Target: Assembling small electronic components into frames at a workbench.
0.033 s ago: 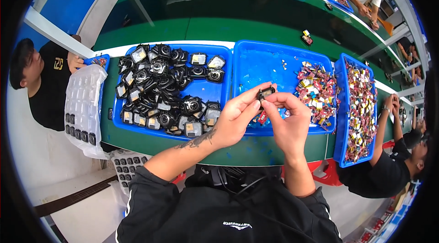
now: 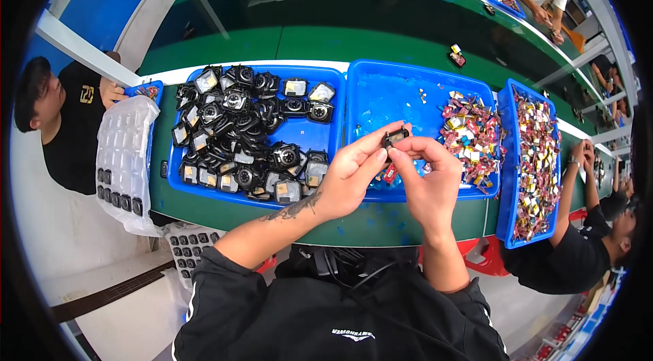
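Observation:
Between my two hands, over the near edge of the middle tray, is a small black watch case (image 2: 396, 136), tilted so that part of its inside shows. My left hand (image 2: 348, 181) is closed, gripping the case from the left with thumb and fingers. From the right, my right hand (image 2: 432, 174) pinches the same case, its thumb and forefinger against the lower edge. Fingers cover much of the case. Beneath them is the middle blue tray (image 2: 381, 89), with a heap of small red, white and yellow parts (image 2: 473, 136) along its right side.
A blue tray (image 2: 333, 79) of piled black watch cases (image 2: 235, 130) stands on the left. To the right, another blue tray (image 2: 505, 191) holds more small parts. A white moulded tray (image 2: 126, 157) lies far left beside a seated person. Green belt (image 2: 306, 35) runs behind; co-workers sit right.

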The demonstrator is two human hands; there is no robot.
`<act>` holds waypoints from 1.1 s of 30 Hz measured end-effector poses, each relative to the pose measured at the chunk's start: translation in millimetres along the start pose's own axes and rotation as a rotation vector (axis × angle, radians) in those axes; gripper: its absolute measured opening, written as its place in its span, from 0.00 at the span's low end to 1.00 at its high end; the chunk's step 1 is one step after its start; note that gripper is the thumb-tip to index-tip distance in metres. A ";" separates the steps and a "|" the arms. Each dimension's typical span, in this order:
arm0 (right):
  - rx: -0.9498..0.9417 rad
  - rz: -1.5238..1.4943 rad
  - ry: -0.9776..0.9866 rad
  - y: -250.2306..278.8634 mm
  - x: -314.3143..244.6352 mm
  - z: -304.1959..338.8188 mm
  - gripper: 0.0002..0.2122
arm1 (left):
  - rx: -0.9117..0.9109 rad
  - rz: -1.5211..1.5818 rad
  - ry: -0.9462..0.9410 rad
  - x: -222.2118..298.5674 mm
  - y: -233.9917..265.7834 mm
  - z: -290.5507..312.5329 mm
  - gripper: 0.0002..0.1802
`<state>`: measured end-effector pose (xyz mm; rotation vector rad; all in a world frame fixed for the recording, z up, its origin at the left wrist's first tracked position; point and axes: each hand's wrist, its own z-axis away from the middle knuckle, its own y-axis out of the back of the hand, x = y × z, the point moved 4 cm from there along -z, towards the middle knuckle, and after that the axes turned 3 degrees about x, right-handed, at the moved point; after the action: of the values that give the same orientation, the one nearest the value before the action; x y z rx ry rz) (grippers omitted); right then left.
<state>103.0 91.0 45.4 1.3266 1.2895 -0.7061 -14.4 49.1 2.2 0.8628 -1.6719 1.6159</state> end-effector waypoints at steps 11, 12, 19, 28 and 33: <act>0.039 0.043 0.033 -2.0 4.5 0.1 0.04 | 0.025 -0.046 -0.017 -1.2 0.6 1.7 0.24; 0.040 0.058 0.041 -2.8 3.3 0.1 0.04 | 0.021 -0.045 -0.016 -0.6 -0.7 1.7 0.24; 0.045 0.311 0.257 0.4 -10.8 -1.0 0.07 | 0.021 -0.012 -0.039 -5.7 -4.9 5.0 0.25; 0.141 0.152 0.114 10.9 0.4 8.2 0.14 | 0.074 0.194 -0.013 2.7 -5.4 5.0 0.24; -0.036 -0.163 -0.172 2.9 9.2 25.3 0.08 | 0.116 0.112 -0.093 3.5 0.2 1.6 0.26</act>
<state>114.5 70.4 32.1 1.1150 1.2737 -0.8866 -16.5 47.5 4.9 0.9286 -1.7309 1.7874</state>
